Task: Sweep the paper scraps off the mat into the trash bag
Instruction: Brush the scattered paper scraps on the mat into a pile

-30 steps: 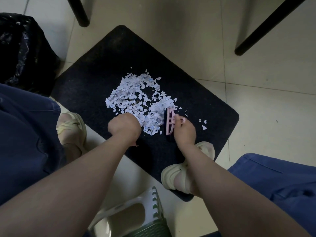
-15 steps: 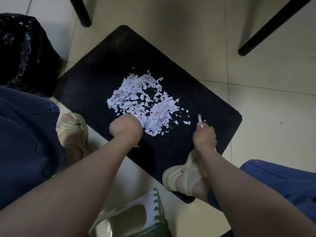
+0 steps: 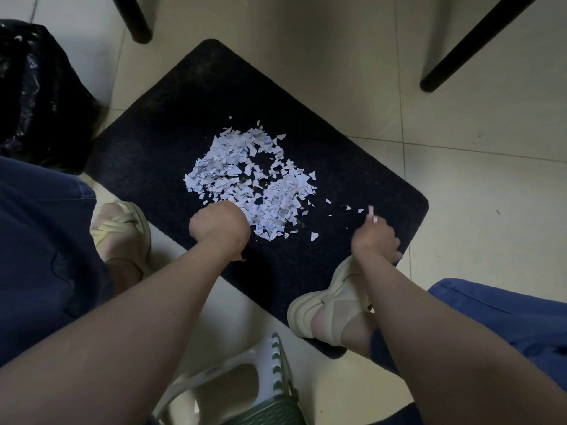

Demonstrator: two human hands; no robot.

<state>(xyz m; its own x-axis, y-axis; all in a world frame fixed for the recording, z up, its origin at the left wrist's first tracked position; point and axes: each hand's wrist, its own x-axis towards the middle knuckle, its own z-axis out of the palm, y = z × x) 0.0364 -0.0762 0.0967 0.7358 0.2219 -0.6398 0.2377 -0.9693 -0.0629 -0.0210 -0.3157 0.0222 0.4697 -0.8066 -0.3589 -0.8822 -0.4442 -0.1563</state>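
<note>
A pile of pale paper scraps (image 3: 251, 185) lies in the middle of the dark mat (image 3: 159, 142). A few loose scraps (image 3: 314, 236) lie to its right. My left hand (image 3: 219, 227) sits curled at the near edge of the pile, knuckles up; whether it holds anything is hidden. My right hand (image 3: 376, 240) grips a small pink brush (image 3: 372, 213), of which only the tip shows, at the mat's right side and apart from the pile. The black trash bag (image 3: 33, 96) stands at the far left, beside the mat's left corner.
My two feet in cream sandals (image 3: 122, 231) (image 3: 325, 305) rest at the mat's near edge. A white and green plastic stool (image 3: 245, 381) is below me. Two black furniture legs (image 3: 135, 19) (image 3: 466, 50) stand on the tiled floor beyond the mat.
My right hand has drawn the pink brush away from the pile's right edge, out to the mat's right side. A few scraps trail behind it. My left hand has stayed put.
</note>
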